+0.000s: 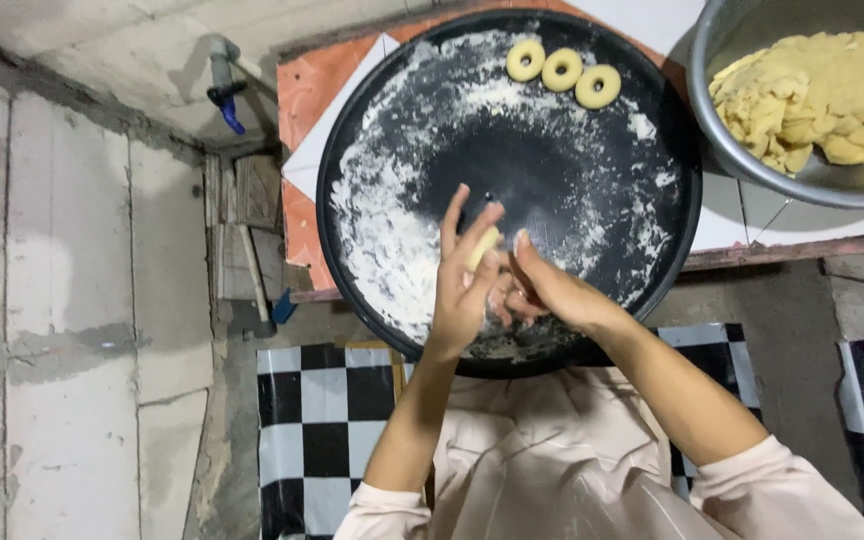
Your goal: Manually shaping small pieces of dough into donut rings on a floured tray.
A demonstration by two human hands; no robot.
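My left hand (464, 280) and my right hand (542, 285) meet over the near part of a large round black tray (352, 150) dusted with white flour. Between the palms sits a small piece of pale yellow dough (485, 247), pressed by both hands. Three ring-shaped dough pieces (562, 70) lie in a row at the far side of the tray. A metal bowl (722, 150) at the upper right holds a big lump of yellow dough (817, 95).
The tray rests on a low surface with orange and white tiles (307, 90). A black and white checkered floor (322, 420) lies below. Grey block wall (62, 300) stands on the left, with a blue tap (224, 95) near the corner.
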